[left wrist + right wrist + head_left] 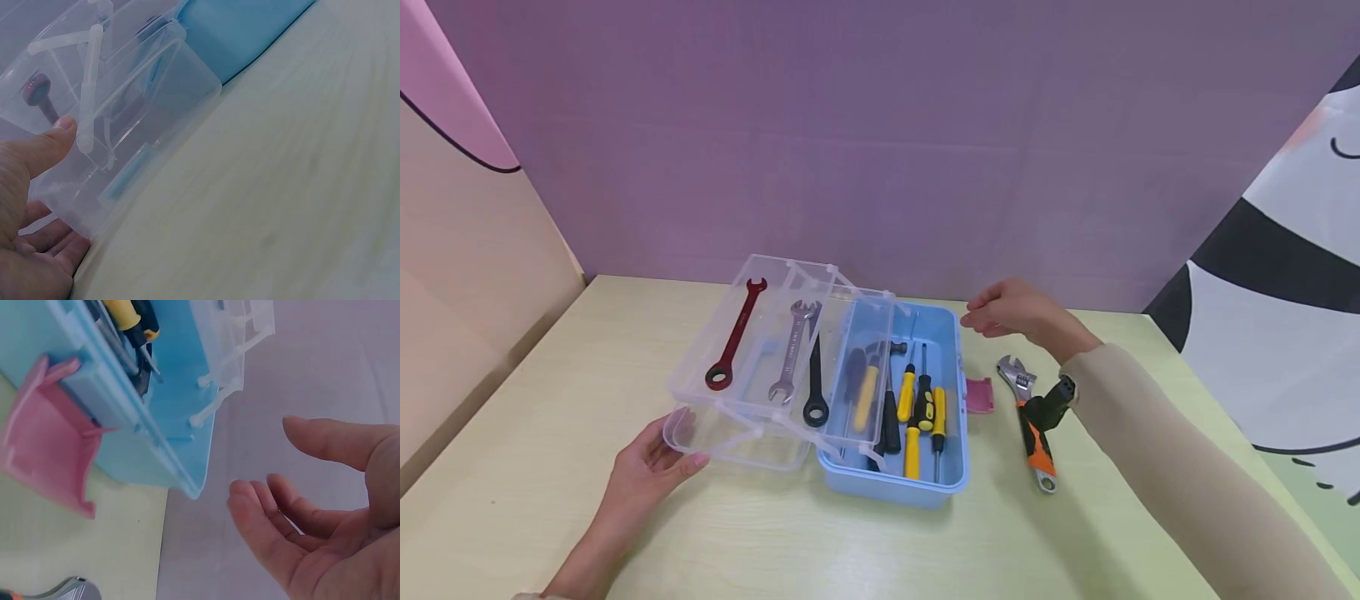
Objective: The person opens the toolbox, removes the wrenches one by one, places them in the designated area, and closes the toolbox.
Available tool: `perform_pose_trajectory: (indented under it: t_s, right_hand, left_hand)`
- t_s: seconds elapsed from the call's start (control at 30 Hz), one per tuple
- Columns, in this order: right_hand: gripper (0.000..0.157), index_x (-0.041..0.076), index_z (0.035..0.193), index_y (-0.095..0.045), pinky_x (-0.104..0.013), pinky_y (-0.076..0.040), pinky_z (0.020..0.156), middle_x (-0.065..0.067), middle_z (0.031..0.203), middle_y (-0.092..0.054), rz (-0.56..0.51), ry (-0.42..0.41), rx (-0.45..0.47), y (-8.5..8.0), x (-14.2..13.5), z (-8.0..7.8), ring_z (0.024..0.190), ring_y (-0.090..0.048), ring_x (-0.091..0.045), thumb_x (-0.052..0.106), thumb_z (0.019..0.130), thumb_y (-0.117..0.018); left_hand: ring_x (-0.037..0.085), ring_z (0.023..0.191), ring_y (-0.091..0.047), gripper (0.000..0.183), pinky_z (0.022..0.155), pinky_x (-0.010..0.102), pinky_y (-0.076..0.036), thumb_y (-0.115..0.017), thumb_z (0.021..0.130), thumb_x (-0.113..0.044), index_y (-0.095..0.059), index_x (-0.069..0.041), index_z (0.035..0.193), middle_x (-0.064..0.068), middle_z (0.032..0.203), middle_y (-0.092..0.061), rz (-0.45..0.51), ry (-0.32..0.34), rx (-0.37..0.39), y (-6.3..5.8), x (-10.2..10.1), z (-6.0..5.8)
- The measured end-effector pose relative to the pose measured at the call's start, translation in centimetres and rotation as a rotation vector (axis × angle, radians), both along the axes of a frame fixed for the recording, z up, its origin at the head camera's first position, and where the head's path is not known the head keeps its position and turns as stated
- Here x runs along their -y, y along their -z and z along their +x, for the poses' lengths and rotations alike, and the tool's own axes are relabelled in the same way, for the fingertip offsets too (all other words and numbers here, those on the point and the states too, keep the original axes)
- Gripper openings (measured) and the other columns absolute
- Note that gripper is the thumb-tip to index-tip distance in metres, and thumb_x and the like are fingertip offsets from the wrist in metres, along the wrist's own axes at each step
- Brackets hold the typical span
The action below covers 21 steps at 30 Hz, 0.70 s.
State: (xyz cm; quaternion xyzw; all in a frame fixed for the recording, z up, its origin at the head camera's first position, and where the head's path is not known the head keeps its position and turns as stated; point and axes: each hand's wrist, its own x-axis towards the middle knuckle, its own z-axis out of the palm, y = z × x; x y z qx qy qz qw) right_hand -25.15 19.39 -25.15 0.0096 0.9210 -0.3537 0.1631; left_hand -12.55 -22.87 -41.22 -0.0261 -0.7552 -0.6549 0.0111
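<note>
A toolbox with a blue base (891, 492) stands unfolded, its clear tiered trays (700, 392) spread to the left. My left hand (643, 467) holds the near left corner of the clear lid (737, 450) below the trays, thumb at the front and fingers round its end in the left wrist view. My right hand (1011, 312) hovers beyond the base's far right corner, fingers relaxed and apart from the thumb, holding nothing. The trays carry a red wrench (737, 333), a silver wrench (792, 350) and a black wrench (816, 379).
In the base lie several yellow and black screwdrivers (907, 393) and a hammer (891, 408). A pink latch (979, 396) hangs on its right side. An adjustable wrench (1037, 446) with an orange and black handle lies on the table, under my right forearm. A purple backdrop (887, 167) rises behind.
</note>
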Motion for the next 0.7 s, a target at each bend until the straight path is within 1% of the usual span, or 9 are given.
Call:
perform_pose_trajectory:
  t_s: [0.1, 0.27, 0.4, 0.5, 0.57, 0.63, 0.7]
  right_hand:
    - [0.043, -0.005, 0.124, -0.049, -0.041, -0.049, 0.100, -0.020, 0.119, -0.056, -0.017, -0.005, 0.012, -0.2, 0.6, -0.1, 0.103, -0.058, -0.028, 0.019, 0.092, -0.063]
    - [0.045, -0.005, 0.128, -0.047, -0.040, -0.048, 0.102, -0.021, 0.126, -0.054, -0.076, -0.034, 0.046, -0.4, 1.5, -0.3, 0.108, -0.058, -0.031, 0.019, 0.093, -0.061]
    - [0.047, -0.005, 0.130, -0.047, -0.039, -0.048, 0.101, -0.021, 0.125, -0.054, -0.101, -0.048, 0.052, -0.4, 2.2, -0.5, 0.105, -0.060, -0.028, 0.019, 0.093, -0.061]
    - [0.046, -0.005, 0.130, -0.048, -0.037, -0.050, 0.098, -0.020, 0.124, -0.055, -0.115, -0.052, 0.053, -0.4, 2.8, -0.8, 0.099, -0.062, -0.023, 0.020, 0.093, -0.061]
    - [0.045, -0.004, 0.129, -0.049, -0.034, -0.052, 0.095, -0.019, 0.123, -0.056, -0.125, -0.052, 0.056, -0.4, 3.3, -0.9, 0.097, -0.063, -0.022, 0.020, 0.093, -0.061]
    - [0.044, -0.003, 0.129, -0.049, -0.033, -0.053, 0.093, -0.019, 0.124, -0.056, -0.140, -0.055, 0.062, -0.4, 3.8, -1.0, 0.097, -0.064, -0.021, 0.019, 0.093, -0.060]
    - [0.044, -0.003, 0.131, -0.048, -0.033, -0.053, 0.094, -0.020, 0.127, -0.055, -0.156, -0.061, 0.073, -0.4, 4.2, -1.1, 0.098, -0.065, -0.022, 0.018, 0.094, -0.059]
  left_hand:
    - [-0.019, 0.101, -0.050, 0.065, 0.082, 0.004, -0.047, -0.067, 0.087, -0.001, -0.032, 0.010, 0.140, 0.036, 0.141, -0.036, 0.004, 0.002, -0.006, 0.0, 0.0, 0.0]
    - [-0.019, 0.101, -0.050, 0.065, 0.083, 0.004, -0.047, -0.067, 0.087, -0.002, -0.032, 0.009, 0.141, 0.036, 0.141, -0.036, 0.008, 0.005, -0.002, 0.1, 0.1, 0.0]
    - [-0.018, 0.102, -0.051, 0.064, 0.083, 0.005, -0.047, -0.067, 0.087, -0.001, -0.033, 0.009, 0.140, 0.033, 0.141, -0.037, 0.019, 0.003, -0.001, 0.2, 0.1, -0.1]
    - [-0.016, 0.102, -0.052, 0.064, 0.083, 0.006, -0.048, -0.068, 0.086, -0.001, -0.035, 0.008, 0.139, 0.021, 0.136, -0.046, 0.017, -0.011, -0.005, 0.3, 0.1, 0.0]
    - [-0.015, 0.102, -0.053, 0.063, 0.083, 0.007, -0.049, -0.068, 0.085, -0.001, -0.036, 0.008, 0.139, 0.014, 0.133, -0.049, 0.018, -0.017, -0.007, 0.3, 0.1, 0.1]
    - [-0.015, 0.102, -0.054, 0.063, 0.083, 0.007, -0.049, -0.068, 0.085, 0.000, -0.036, 0.009, 0.139, 0.014, 0.133, -0.048, 0.019, -0.018, -0.011, 0.3, 0.1, 0.1]
    - [-0.015, 0.102, -0.053, 0.063, 0.083, 0.007, -0.049, -0.068, 0.085, 0.000, -0.035, 0.009, 0.138, 0.022, 0.135, -0.045, 0.022, -0.015, -0.014, 0.3, 0.1, 0.1]
